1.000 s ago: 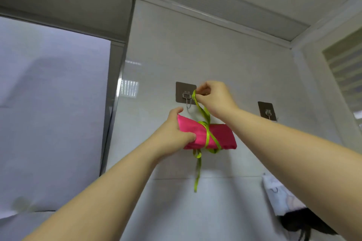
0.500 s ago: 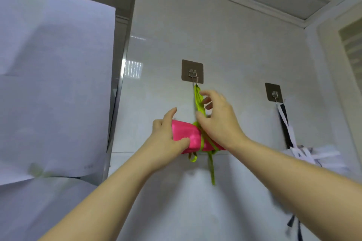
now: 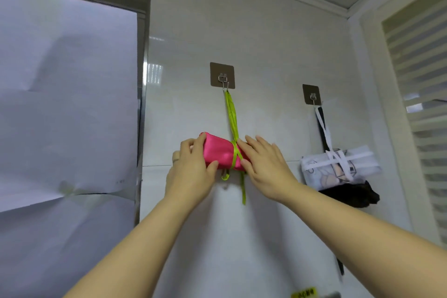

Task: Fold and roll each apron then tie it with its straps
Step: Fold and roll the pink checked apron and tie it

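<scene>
Head view: pink apron roll [image 3: 219, 152] hung tied w/ green strap [image 3: 231, 113] from wall hook [image 3: 222, 78], left hand [image 3: 191, 172] fingers clamped on it, right hand [image 3: 266, 169] fingers flat against it; white apron bundle [image 3: 338, 167] hung too, so task looked approx. done.

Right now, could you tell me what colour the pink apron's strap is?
The strap is lime green; the head view shows it best.

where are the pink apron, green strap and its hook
pink apron [image 3: 219, 150]: head view, middle of the roll
green strap [image 3: 231, 113]: head view, length below the hook
hook [image 3: 223, 78]: head view, metal loop on the plate
</scene>
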### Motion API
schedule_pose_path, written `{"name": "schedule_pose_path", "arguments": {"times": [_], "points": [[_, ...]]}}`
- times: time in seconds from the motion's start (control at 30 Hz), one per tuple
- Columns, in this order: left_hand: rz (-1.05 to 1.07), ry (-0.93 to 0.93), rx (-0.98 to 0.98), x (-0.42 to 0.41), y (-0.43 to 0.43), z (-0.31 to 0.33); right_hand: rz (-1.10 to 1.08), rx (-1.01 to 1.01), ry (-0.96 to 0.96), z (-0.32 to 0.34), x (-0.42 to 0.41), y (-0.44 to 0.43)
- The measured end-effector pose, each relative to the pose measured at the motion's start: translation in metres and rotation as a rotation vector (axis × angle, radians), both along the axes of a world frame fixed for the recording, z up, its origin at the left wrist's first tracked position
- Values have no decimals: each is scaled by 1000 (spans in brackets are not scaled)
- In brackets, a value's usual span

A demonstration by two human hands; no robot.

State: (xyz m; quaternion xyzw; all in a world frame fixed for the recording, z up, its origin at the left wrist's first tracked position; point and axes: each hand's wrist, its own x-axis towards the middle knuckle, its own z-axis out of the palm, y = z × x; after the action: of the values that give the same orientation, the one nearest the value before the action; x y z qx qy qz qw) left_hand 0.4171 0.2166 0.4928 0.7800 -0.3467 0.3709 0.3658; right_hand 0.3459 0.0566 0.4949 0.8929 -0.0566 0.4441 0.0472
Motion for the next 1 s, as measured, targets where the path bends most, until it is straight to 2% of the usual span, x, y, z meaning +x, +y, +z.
{"name": "schedule_pose_path", "arguments": {"times": [0.1, 0.27, 0.4, 0.5, 0.8, 0.87, 1.0], "points": [[-24, -17, -14, -13, 6, -8, 25, 15, -32, -1, -16, 8], [-146, -176, -80, -46, 2, -39, 80, 56, -62, -37, -57, 13], [-299, -206, -72, -82, -21, -89, 111, 133, 41, -88, -114, 5], [-461, -72, 27, -122, -49, -134, 93, 338, 165, -136, -168, -6], [-995, 303, 478, -311, -154, -309, -329, 826, 370, -305, -408, -40], [-1080, 350, 590, -359, -167, -348, -428, 962, 395, -336, -465, -42], [-1084, 413, 858, -429, -173, -416, -599, 1147, 471, -390, -559, -35]]}}
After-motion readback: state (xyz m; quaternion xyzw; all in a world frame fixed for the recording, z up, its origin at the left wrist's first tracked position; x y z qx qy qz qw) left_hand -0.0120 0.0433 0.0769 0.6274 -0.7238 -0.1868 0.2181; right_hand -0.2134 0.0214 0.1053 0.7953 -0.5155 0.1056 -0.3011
